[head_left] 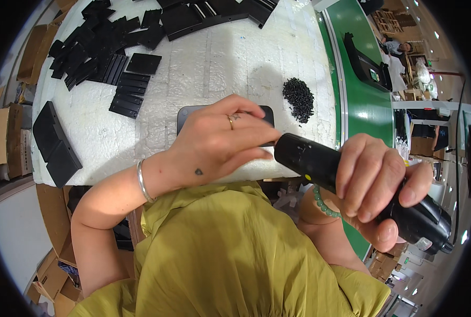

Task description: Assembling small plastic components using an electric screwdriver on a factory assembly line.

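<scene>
Gripping the black electric screwdriver around its body, the right hand has its fingers wrapped fully closed. The tool's long axis runs from lower right up toward the dark flat panel, its front end just beside that panel's near edge. The left hand is nearer the tip, fingertips pinched at it; whether they hold anything is hidden. Beyond the panel lies a pile of black screws.
</scene>
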Tool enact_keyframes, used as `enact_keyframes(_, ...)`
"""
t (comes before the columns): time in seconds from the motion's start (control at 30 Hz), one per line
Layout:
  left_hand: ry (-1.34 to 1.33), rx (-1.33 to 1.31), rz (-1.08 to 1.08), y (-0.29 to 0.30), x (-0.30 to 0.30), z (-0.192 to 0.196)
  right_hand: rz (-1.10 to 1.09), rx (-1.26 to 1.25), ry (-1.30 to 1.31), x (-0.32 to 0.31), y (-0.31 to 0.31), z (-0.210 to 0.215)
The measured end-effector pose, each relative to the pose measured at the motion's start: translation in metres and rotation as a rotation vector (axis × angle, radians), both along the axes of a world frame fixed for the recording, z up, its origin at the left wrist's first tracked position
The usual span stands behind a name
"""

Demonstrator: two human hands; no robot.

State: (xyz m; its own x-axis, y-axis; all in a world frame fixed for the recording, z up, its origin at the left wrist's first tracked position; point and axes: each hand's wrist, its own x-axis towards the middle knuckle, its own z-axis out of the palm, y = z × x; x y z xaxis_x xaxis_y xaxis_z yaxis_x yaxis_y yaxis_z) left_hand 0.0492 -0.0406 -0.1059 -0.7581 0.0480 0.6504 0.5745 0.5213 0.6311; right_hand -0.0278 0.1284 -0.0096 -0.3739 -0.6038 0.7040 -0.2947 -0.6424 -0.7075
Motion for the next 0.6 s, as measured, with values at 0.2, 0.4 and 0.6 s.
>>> enact_keyframes(0.2, -0.158, -0.032, 0.117, -0.035, -0.001, 0.004, -0.029, 0.069, -0.029, 0.001, -0.01, -0.01)
enact_keyframes(0.4, -0.655, -0.277, 0.149, -0.036, -0.001, 0.003, -0.021, 0.168, -0.098, 0.016, -0.016, -0.019)
enact_keyframes(0.6, -0.788, -0.349, 0.061, -0.033, -0.006, -0.005, 0.073, 0.227, -0.09, 0.011, -0.025, -0.024)
